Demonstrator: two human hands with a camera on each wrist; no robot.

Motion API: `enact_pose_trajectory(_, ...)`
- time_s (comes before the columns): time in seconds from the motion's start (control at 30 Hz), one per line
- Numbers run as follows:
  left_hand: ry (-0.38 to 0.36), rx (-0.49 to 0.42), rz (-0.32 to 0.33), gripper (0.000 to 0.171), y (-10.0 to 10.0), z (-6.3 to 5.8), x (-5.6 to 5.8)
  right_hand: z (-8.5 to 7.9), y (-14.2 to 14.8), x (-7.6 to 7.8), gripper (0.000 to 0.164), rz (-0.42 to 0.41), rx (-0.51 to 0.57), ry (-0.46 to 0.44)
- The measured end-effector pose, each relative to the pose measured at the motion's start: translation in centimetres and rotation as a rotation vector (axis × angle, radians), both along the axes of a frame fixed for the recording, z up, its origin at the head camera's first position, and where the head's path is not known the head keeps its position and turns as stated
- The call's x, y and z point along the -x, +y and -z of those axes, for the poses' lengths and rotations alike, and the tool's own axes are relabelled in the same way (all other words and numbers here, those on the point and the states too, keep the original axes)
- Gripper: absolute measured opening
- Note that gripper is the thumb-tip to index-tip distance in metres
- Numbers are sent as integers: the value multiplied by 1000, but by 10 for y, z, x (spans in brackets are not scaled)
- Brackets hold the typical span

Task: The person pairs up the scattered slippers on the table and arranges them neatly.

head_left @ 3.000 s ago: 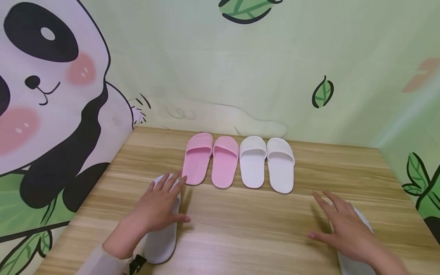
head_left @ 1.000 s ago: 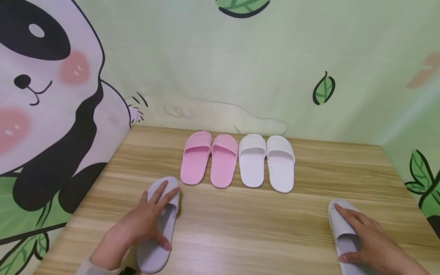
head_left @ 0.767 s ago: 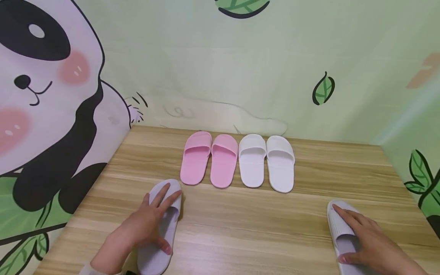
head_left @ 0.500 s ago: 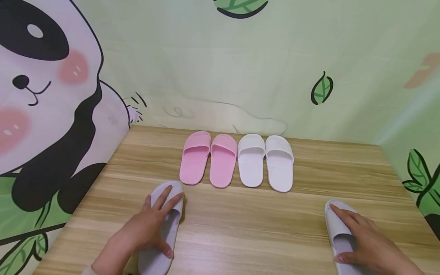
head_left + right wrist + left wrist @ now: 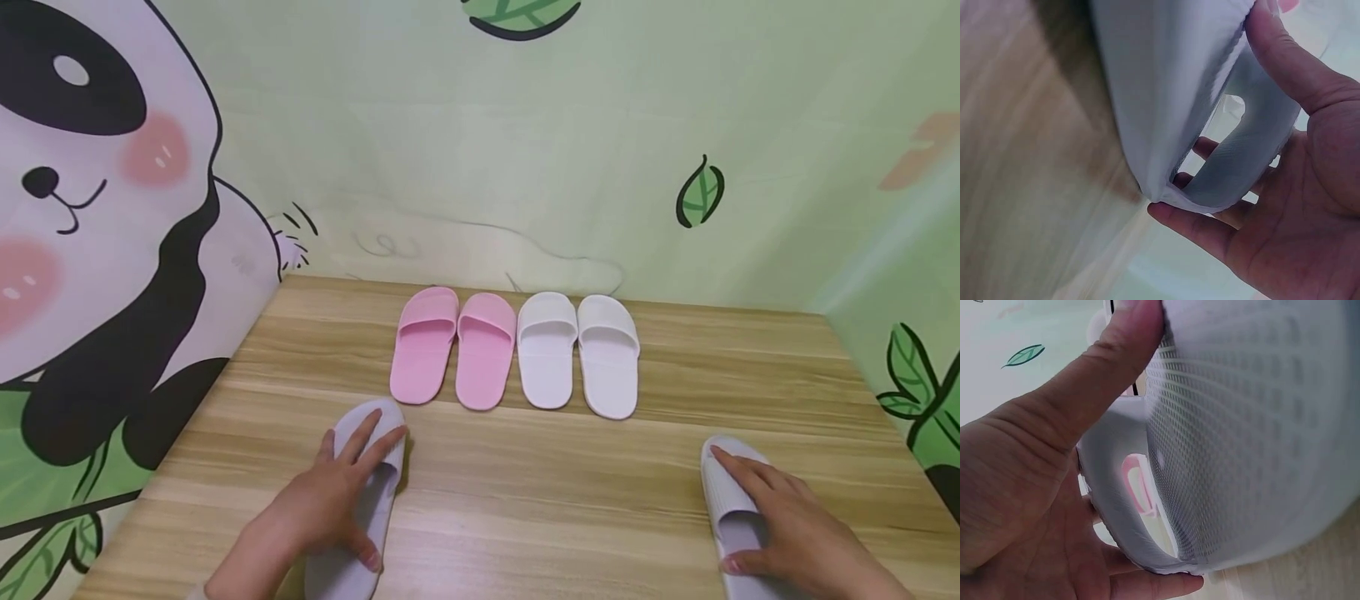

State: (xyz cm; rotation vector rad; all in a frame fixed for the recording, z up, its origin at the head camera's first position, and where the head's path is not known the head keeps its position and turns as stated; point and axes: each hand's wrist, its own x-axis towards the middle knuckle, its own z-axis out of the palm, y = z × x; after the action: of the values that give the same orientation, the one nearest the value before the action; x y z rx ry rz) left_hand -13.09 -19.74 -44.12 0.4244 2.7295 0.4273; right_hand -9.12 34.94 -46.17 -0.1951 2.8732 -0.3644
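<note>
My left hand [image 5: 318, 504] grips a light grey slide slipper [image 5: 372, 500] from its left side, fingers over the strap and thumb at the inner edge. In the left wrist view that slipper's textured insole [image 5: 1235, 444] stands tilted beside the thumb. At the right, my right hand [image 5: 802, 533] holds a matching grey slipper [image 5: 729, 492], fingers across its ribbed strap and thumb on the near inner edge. The right wrist view shows this slipper [image 5: 1147, 94] tipped on edge close over the wood. Both heels run past the head view's lower border.
A pink pair of slippers [image 5: 485, 367] and a white pair [image 5: 546, 367] stand side by side at the back of the wooden surface [image 5: 547, 500], toes toward the wall. Behind is a green wall cloth [image 5: 450, 150] with a printed panda [image 5: 180, 292] at left.
Both hands have come down from above the grey slippers and taken hold of them. Over the last second the left slipper has shifted rightward and the right one slightly leftward.
</note>
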Motion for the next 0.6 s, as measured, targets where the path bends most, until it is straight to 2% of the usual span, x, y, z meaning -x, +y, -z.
enact_pose_trajectory(0.23, -9, -20, 1, 150, 2, -1, -3, 1, -4, 0, 135, -15, -8, 18)
enact_pose_trajectory(0.6, -5, -19, 3, 151, 9, -2, -5, -4, -16, 2, 133, -7, -25, -34)
